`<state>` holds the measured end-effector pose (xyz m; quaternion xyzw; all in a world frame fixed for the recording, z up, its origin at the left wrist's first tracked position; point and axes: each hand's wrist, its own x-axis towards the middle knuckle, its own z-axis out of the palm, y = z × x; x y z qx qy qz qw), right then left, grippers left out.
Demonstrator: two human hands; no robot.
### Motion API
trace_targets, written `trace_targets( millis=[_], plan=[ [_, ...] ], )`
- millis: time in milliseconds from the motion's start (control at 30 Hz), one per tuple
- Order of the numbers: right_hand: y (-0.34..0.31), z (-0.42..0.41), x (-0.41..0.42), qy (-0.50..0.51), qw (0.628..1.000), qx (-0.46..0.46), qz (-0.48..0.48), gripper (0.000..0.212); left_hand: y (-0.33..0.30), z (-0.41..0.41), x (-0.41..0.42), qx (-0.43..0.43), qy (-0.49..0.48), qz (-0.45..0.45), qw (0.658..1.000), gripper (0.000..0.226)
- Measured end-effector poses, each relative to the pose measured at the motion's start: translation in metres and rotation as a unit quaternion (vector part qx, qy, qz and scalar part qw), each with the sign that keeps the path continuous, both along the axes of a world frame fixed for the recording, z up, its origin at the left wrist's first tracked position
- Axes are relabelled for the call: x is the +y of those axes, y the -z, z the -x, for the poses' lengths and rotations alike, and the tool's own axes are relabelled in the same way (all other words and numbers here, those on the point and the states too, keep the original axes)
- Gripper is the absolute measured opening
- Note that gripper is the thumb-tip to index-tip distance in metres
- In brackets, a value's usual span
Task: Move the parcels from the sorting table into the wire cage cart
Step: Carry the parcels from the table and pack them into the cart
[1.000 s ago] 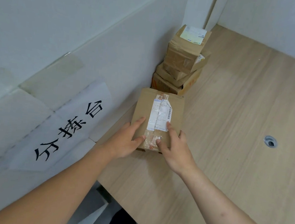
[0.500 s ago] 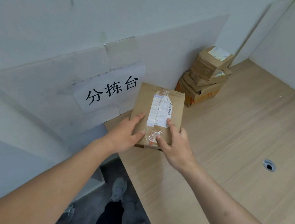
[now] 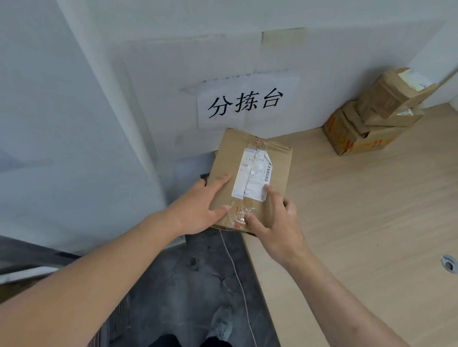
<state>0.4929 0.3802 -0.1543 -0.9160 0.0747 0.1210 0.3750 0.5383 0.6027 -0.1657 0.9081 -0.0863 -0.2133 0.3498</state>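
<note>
Carrying a parcel off the table toward the cart.

Both the left hand (image 3: 201, 208) and right hand (image 3: 275, 221) grip the parcel (image 3: 251, 175), fingers curled round its near end, holding it over the table (image 3: 371, 213) edge. Next: swing left and down to the cart, barely visible. Against half a second ago, the view has turned left; the stack (image 3: 371, 116) sits farther right.

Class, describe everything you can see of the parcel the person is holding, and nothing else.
The parcel is a flat, rectangular brown cardboard box, held with its broad face toward the camera. A white shipping label with a barcode sits on that face, crossed by clear tape along the middle seam; the tape is wrinkled near the bottom, over red print. The left hand and the right hand grip its near end, thumbs on top. It hangs over the corner of the wooden table, partly above the floor.
</note>
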Motion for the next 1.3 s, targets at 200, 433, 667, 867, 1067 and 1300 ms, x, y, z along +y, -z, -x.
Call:
trace_targets(
  millis=[200,433,667,867,1067,1300],
  plan=[
    [0.015,0.054,0.048,-0.01,0.999,0.023,0.021,0.088,0.016,0.059,0.051,0.033,0.014,-0.004,0.999,0.082],
    [0.026,0.103,0.092,-0.054,0.996,0.063,0.027,0.095,0.027,0.124,0.098,0.057,-0.004,-0.008,0.998,0.083],
    [0.029,0.123,0.127,-0.14,0.982,0.109,0.064,0.098,0.036,0.173,0.132,0.074,-0.059,-0.016,0.995,0.09],
    [0.041,0.131,0.156,-0.225,0.964,0.123,0.063,0.095,0.047,0.22,0.157,0.106,-0.136,-0.022,0.985,0.094],
    [0.054,0.141,0.179,-0.324,0.934,0.133,0.069,0.095,0.058,0.272,0.169,0.128,-0.23,-0.021,0.965,0.095],
    [0.066,0.151,0.214,-0.444,0.88,0.156,0.07,0.096,0.065,0.336,0.178,0.147,-0.347,-0.019,0.926,0.095]
  ],
)
